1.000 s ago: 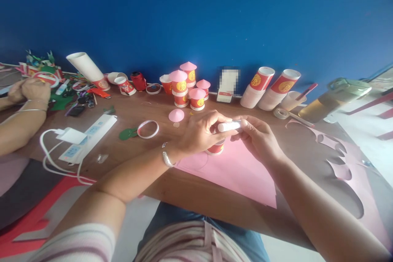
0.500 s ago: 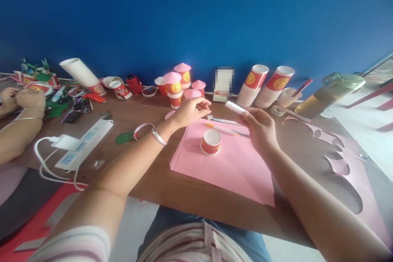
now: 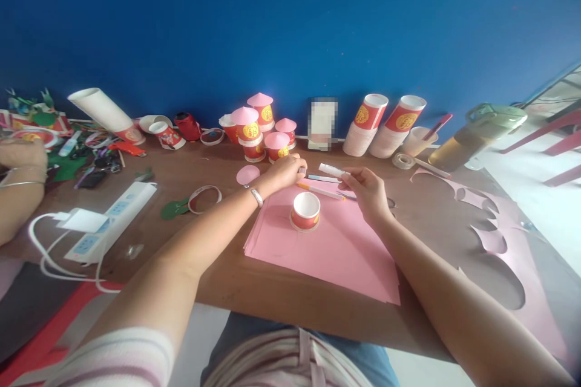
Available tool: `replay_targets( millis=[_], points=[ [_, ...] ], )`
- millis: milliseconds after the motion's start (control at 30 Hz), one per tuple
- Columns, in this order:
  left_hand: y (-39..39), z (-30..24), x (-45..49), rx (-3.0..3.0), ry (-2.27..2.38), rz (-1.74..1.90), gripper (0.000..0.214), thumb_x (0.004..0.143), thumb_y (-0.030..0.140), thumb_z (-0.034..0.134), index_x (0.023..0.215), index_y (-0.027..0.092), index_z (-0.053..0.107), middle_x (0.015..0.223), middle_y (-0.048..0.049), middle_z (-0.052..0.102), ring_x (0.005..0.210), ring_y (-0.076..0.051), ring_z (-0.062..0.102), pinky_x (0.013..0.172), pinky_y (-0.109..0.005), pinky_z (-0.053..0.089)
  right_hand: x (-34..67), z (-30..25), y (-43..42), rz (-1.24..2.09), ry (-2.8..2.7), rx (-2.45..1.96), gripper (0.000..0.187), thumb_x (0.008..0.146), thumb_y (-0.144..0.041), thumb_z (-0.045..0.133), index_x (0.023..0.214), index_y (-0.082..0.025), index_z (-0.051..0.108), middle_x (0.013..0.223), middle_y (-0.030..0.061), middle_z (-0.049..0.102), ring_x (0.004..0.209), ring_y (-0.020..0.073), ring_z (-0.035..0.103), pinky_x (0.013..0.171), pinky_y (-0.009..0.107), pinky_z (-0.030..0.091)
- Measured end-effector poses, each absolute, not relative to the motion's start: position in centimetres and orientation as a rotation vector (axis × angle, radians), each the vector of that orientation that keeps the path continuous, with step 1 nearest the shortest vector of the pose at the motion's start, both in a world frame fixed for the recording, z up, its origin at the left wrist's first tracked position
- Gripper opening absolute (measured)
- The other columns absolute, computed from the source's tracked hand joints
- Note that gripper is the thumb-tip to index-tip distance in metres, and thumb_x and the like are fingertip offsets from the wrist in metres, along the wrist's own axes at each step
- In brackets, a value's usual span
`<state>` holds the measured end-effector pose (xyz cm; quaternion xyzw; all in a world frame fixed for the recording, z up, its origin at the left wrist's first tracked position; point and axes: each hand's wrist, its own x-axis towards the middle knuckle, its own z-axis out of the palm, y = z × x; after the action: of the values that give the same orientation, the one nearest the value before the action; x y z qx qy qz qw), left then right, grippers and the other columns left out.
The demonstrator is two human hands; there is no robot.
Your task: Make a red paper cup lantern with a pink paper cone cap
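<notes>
Head view: right hand [image 3: 368, 192] pinches a white glue stick [image 3: 333, 170], uncapped by the look of it, over the far edge of the pink paper stack [image 3: 327, 248]. Left hand [image 3: 287, 170] closed on a small item, likely the cap; can't tell for sure. Cut red cup [image 3: 305, 210] sits mid-stack, toward the tabletop's [image 3: 218, 266] near edge. Best to steady the cup's rim before gluing and keep the stick upright.

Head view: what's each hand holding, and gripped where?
The right hand holds a white glue stick by its lower end, the tip pointing away to the left. The left hand pinches something small, likely its cap, too small to tell.
</notes>
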<state>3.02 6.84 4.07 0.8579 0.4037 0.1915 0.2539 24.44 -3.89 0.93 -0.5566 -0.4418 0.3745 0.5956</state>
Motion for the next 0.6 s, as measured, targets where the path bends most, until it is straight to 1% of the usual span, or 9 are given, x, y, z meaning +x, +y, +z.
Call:
replay_targets(
  millis=[67,167,267,333,400,433,533,600],
  points=[
    [7.1,3.8,2.7,2.297,1.107,0.600,0.004,0.079,0.016,0.067,0.081,0.017,0.068,0.089,-0.0055,0.069,0.079,-0.018,0.063,0.076,-0.031,0.049,24.4,0.9,-3.9,0.870,-1.026,-1.286,0.044,0.071,-0.053,0.083,0.093,-0.017,0.070,0.074,0.0024,0.073,0.068,0.0178,0.072,0.069,0.035,0.061],
    [7.0,3.7,1.8,2.066,1.029,0.746,0.015,0.085,0.029,0.070,0.094,0.018,0.064,0.098,-0.0067,0.074,0.087,-0.017,0.069,0.080,-0.032,0.054,24.2,0.9,-4.0,0.884,-1.032,-1.256,0.045,0.071,-0.054,0.083,0.093,-0.017,0.069,0.071,0.0016,0.071,0.067,0.0173,0.071,0.070,0.035,0.061],
    [6.3,4.0,1.2,1.549,0.839,0.804,0.033,0.084,0.041,0.076,0.094,0.017,0.055,0.103,-0.0108,0.075,0.087,-0.017,0.073,0.082,-0.035,0.059,23.8,0.9,-4.0,0.902,-1.036,-1.225,0.045,0.071,-0.055,0.083,0.092,-0.017,0.069,0.071,0.0017,0.072,0.065,0.0172,0.070,0.066,0.034,0.060],
    [5.6,4.4,1.1,1.314,0.756,0.758,0.039,0.081,0.042,0.080,0.093,0.017,0.053,0.100,-0.0113,0.076,0.086,-0.017,0.074,0.087,-0.038,0.059,23.5,1.0,-4.0,0.905,-1.037,-1.212,0.044,0.071,-0.054,0.083,0.092,-0.017,0.069,0.070,0.0015,0.071,0.065,0.0171,0.070,0.064,0.033,0.059],
    [5.0,4.7,1.3,1.212,0.726,0.729,0.038,0.079,0.039,0.083,0.092,0.016,0.056,0.097,-0.0096,0.075,0.087,-0.016,0.074,0.088,-0.036,0.058,23.2,1.0,-4.1,0.903,-1.042,-1.201,0.043,0.071,-0.053,0.083,0.093,-0.017,0.069,0.070,0.0011,0.071,0.065,0.0167,0.070,0.064,0.032,0.059],
    [4.8,4.8,1.5,1.183,0.728,0.728,0.038,0.077,0.037,0.085,0.091,0.016,0.058,0.094,-0.0074,0.074,0.086,-0.015,0.073,0.086,-0.033,0.057,23.1,1.1,-4.1,0.901,-1.045,-1.197,0.043,0.072,-0.052,0.083,0.093,-0.017,0.069,0.069,0.0009,0.071,0.065,0.0165,0.070,0.065,0.032,0.058],
    [4.6,4.9,2.0,1.137,0.742,0.739,0.037,0.073,0.034,0.089,0.090,0.015,0.063,0.078,0.0014,0.067,0.071,-0.008,0.065,0.070,-0.022,0.051,23.0,1.1,-4.2,0.891,-1.056,-1.189,0.042,0.073,-0.050,0.082,0.095,-0.017,0.070,0.069,0.0005,0.071,0.065,0.0161,0.070,0.066,0.032,0.058],
    [4.7,4.8,2.3,1.131,0.736,0.719,0.038,0.070,0.034,0.090,0.091,0.015,0.064,0.073,0.0038,0.063,0.066,-0.006,0.059,0.065,-0.020,0.047,23.0,1.0,-4.3,0.879,-1.063,-1.188,0.041,0.074,-0.050,0.081,0.097,-0.017,0.070,0.070,0.0006,0.071,0.066,0.0163,0.070,0.067,0.031,0.058]
  ],
)
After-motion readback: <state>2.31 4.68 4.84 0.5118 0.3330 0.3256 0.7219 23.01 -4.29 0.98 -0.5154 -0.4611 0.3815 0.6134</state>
